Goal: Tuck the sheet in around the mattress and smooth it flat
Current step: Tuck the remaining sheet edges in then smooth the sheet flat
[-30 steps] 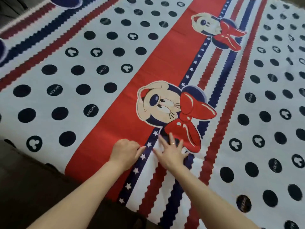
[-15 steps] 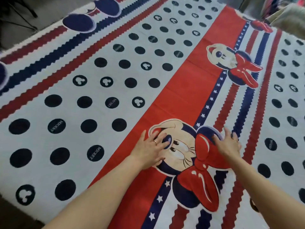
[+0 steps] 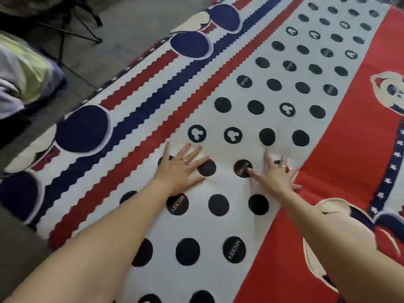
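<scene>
White cotton-like sheet (image 3: 218,119), printed with dark polka dots, red and navy zigzag stripes and a broad red band, lies spread across the mattress beneath you. Your left hand (image 3: 179,171) presses flat on the dotted panel, fingers splayed, a ring showing. Your right hand (image 3: 275,176) rests just beside it near the red band, fingers likewise spread on the cloth. Grey floor (image 3: 122,40) borders the sheet's striped edge.

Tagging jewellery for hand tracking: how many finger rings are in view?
2. One gold band on the left hand, a second gold band on the right hand. Both hands press flat on the white black-dotted sheet. Blur may hide others.
</scene>
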